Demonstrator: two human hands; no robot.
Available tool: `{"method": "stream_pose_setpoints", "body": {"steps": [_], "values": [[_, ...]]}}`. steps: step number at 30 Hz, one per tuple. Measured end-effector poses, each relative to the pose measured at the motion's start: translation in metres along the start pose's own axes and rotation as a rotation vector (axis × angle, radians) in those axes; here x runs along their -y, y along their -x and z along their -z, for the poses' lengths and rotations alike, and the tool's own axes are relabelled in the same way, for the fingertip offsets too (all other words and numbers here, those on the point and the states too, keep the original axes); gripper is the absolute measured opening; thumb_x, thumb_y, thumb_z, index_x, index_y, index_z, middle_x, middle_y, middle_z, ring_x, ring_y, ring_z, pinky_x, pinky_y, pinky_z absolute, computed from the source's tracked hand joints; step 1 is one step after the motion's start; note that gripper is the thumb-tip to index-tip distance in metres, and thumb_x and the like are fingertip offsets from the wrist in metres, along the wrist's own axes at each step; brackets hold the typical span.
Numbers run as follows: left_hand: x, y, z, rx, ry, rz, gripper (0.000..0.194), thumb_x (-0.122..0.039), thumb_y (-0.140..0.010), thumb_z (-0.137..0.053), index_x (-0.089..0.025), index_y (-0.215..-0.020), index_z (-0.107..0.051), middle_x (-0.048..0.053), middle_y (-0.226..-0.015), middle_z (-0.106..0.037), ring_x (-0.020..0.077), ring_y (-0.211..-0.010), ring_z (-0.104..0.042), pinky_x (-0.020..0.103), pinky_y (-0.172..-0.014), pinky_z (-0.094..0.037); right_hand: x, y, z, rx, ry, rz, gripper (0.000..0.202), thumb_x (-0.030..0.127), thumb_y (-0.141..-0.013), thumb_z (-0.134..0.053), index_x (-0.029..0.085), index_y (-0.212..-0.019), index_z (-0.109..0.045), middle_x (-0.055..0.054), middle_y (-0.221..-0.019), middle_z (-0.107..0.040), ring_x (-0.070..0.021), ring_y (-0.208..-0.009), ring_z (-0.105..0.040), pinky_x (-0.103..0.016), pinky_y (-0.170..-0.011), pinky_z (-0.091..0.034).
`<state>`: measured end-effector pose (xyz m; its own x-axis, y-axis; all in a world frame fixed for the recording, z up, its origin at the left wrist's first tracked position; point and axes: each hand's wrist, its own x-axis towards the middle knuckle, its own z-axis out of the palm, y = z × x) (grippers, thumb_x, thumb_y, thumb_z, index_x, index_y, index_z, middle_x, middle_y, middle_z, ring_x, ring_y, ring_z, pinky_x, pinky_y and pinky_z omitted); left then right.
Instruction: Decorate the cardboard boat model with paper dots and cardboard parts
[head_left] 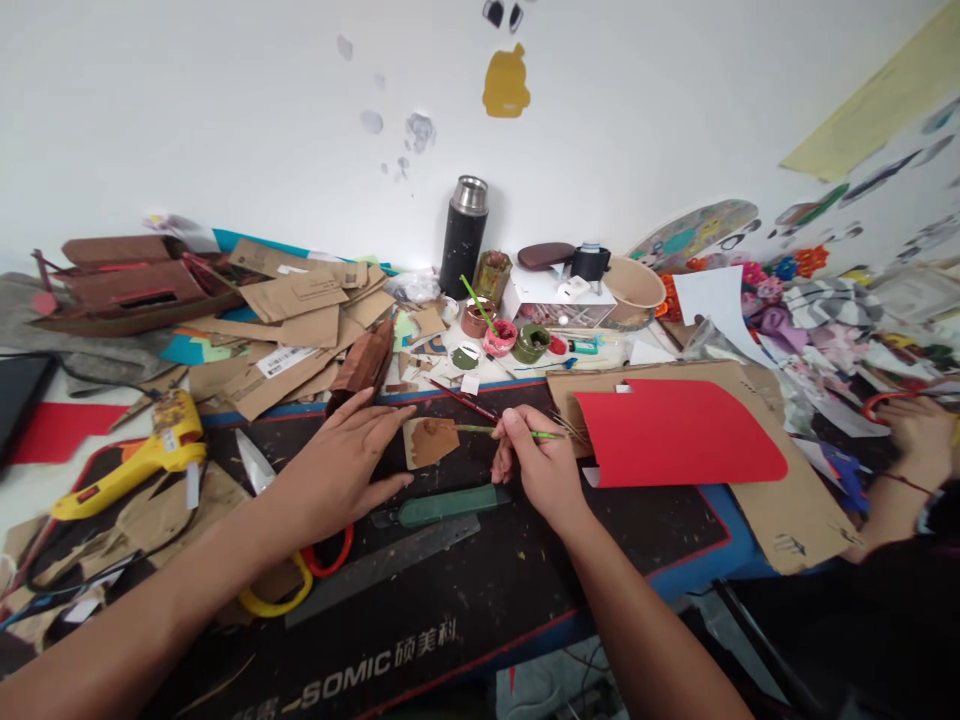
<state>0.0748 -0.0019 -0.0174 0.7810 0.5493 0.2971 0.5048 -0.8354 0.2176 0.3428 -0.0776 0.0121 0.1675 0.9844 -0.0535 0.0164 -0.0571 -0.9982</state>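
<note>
My right hand (541,462) pinches a thin green paintbrush (480,429). Its tip reaches a small piece of cardboard (431,442) that is partly coated in brown paint. Just left of that piece my left hand (352,450) lies with its fingers stretched out, holding nothing; whether a fingertip touches the cardboard I cannot tell. Below it on the dark mat (525,590) are a green utility knife (450,505) and a metal ruler (390,570). Scissors with red and yellow handles (274,597) lie partly under my left forearm. A brown-painted folded piece (363,365) stands behind my left hand.
Open paint jars (531,343) and a black thermos (463,238) stand at the back. Cardboard scraps (300,310), a brown model boat (135,290) and a yellow glue gun (139,465) fill the left. Red sheet (682,435) lies right. Another person's hand (919,435) holds red-handled scissors.
</note>
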Motion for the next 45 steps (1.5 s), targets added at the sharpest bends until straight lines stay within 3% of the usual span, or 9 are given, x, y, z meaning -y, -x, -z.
{"method": "stream_pose_setpoints", "body": {"steps": [7, 18, 25, 36, 41, 45], "values": [[-0.005, -0.004, -0.002, -0.001, 0.013, 0.067, 0.059, -0.035, -0.096, -0.071, -0.013, -0.148, -0.054, 0.019, -0.132, -0.075, 0.0346, -0.128, -0.07, 0.059, -0.131, -0.032, 0.003, 0.001, -0.002, 0.019, -0.004, -0.008, 0.051, 0.068, -0.101, -0.064, 0.021, -0.082, -0.063, 0.007, -0.051, -0.053, -0.0129, -0.042, -0.062, -0.02, -0.042, -0.044], [0.007, -0.001, 0.0, 0.069, 0.08, 0.051, 0.063, -0.023, -0.092, -0.068, -0.018, -0.153, -0.049, 0.015, -0.141, -0.072, 0.0312, -0.133, -0.067, 0.057, -0.134, -0.028, 0.004, -0.003, -0.003, 0.006, -0.024, -0.009, 0.05, 0.068, -0.099, -0.065, 0.021, -0.082, -0.063, 0.007, -0.049, -0.053, -0.0132, -0.041, -0.062, -0.02, -0.041, -0.044], [0.007, -0.001, 0.001, 0.086, 0.084, 0.078, 0.062, -0.024, -0.092, -0.068, -0.018, -0.151, -0.051, 0.015, -0.14, -0.073, 0.0309, -0.134, -0.066, 0.057, -0.135, -0.027, 0.002, -0.01, -0.016, 0.021, -0.015, -0.02, 0.051, 0.069, -0.099, -0.064, 0.021, -0.082, -0.063, 0.007, -0.049, -0.053, -0.0128, -0.041, -0.063, -0.018, -0.04, -0.04], [0.007, -0.001, 0.0, 0.067, 0.094, 0.077, 0.061, -0.026, -0.092, -0.069, -0.018, -0.15, -0.053, 0.015, -0.139, -0.074, 0.0323, -0.133, -0.067, 0.059, -0.134, -0.028, 0.004, -0.002, 0.002, -0.022, -0.013, -0.025, 0.051, 0.069, -0.098, -0.067, 0.021, -0.081, -0.062, 0.007, -0.048, -0.053, -0.0139, -0.04, -0.062, -0.021, -0.04, -0.044], [0.006, -0.001, 0.001, 0.057, 0.104, 0.07, 0.061, -0.025, -0.092, -0.068, -0.02, -0.151, -0.053, 0.014, -0.138, -0.075, 0.032, -0.132, -0.068, 0.059, -0.133, -0.031, 0.004, -0.008, -0.009, -0.011, -0.011, -0.04, 0.053, 0.072, -0.096, -0.066, 0.022, -0.081, -0.062, 0.007, -0.049, -0.052, -0.0139, -0.041, -0.062, -0.02, -0.039, -0.043], [0.007, -0.001, 0.0, 0.061, 0.063, 0.05, 0.062, -0.024, -0.093, -0.07, -0.014, -0.151, -0.052, 0.017, -0.138, -0.074, 0.0329, -0.133, -0.068, 0.059, -0.133, -0.031, 0.003, -0.012, -0.017, 0.012, -0.005, -0.046, 0.053, 0.073, -0.096, -0.065, 0.022, -0.081, -0.062, 0.007, -0.05, -0.053, -0.0131, -0.042, -0.062, -0.019, -0.039, -0.04]]}}
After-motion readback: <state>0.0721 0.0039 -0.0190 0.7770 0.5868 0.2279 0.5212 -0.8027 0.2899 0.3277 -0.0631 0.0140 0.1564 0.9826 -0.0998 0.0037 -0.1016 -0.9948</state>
